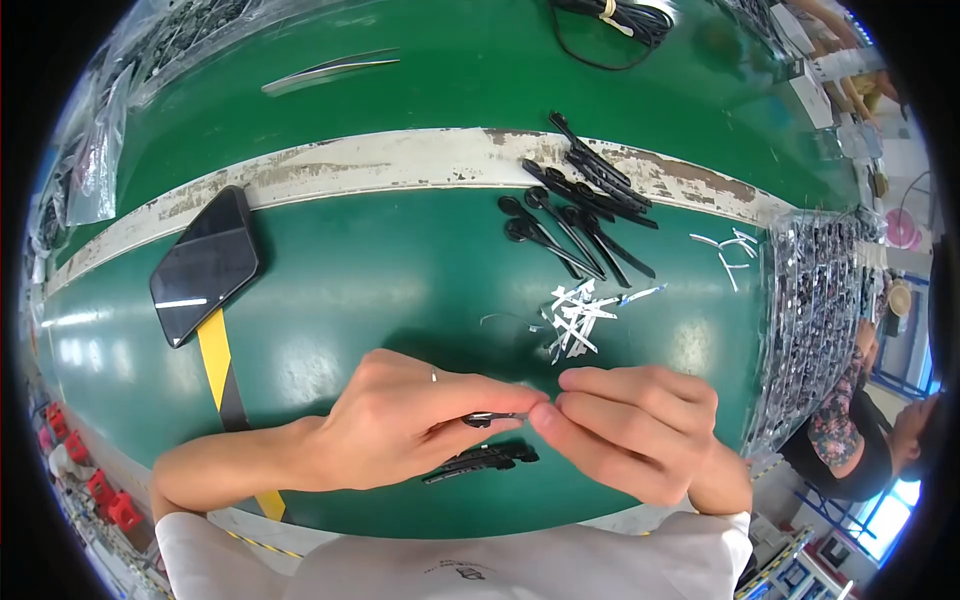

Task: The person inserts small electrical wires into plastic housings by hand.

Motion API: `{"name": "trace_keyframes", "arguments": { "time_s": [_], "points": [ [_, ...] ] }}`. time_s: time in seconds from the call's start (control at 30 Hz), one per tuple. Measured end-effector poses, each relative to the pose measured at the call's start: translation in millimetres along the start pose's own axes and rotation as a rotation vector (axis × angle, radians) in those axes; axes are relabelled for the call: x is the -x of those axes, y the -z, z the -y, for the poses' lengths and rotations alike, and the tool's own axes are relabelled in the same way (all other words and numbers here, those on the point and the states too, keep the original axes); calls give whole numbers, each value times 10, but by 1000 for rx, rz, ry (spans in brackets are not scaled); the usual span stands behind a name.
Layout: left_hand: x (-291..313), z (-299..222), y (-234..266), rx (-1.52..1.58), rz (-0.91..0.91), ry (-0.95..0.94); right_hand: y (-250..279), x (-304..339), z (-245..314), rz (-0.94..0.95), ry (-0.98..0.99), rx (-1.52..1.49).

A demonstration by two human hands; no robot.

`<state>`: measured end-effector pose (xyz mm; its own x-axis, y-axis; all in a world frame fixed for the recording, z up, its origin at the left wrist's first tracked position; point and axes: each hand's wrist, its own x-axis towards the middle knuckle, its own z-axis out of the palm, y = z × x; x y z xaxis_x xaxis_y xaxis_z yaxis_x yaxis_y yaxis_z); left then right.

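Observation:
Thumb and fingers of my left hand point(400, 425) are closed on a slim black plastic part point(482, 419) with a rounded end. My right hand point(635, 425) meets it there, its thumb and fingertips pinched against the left fingertips; whatever lies between them is hidden. Just below, on the green mat, is a small group of black parts point(485, 459), partly covered by my left hand. Beyond my hands lies a loose heap of thin white strips point(575, 325). Farther back, several long black parts with round ends point(570, 235) are spread out, some across the pale worn strip.
At the left a dark phone point(208, 265) lies near yellow-black tape point(215, 355). Tweezers point(330, 70) and a coiled black cable point(630, 20) are at the back. Stacked clear trays point(815, 320) line the right edge; a person point(850, 435) sits beyond them. Clear bags point(100, 150) edge the far left.

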<state>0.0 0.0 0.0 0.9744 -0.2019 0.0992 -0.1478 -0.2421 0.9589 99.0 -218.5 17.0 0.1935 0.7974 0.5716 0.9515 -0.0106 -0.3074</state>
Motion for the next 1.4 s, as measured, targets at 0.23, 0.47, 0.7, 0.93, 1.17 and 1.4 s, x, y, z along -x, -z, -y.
{"name": "trace_keyframes", "arguments": {
  "time_s": [0.23,0.47,0.7,0.93,1.17,1.4],
  "points": [
    [-9,-12,1,10,-9,4,27,-20,-16,22,46,82],
    [12,12,-11,2,-26,-4,23,-20,-20,29,51,91],
    [-7,0,-14,11,-32,-13,16,-15,-25,8,-14,26],
    [14,-4,-33,78,-88,58,-49,-7,-1,-52,-126,-54],
    [-5,-41,12,102,-9,102,41,-11,133,1,119,338],
    [-23,-41,27,96,12,102,10,42,-36,-163,-128,-105]
  ]
}}
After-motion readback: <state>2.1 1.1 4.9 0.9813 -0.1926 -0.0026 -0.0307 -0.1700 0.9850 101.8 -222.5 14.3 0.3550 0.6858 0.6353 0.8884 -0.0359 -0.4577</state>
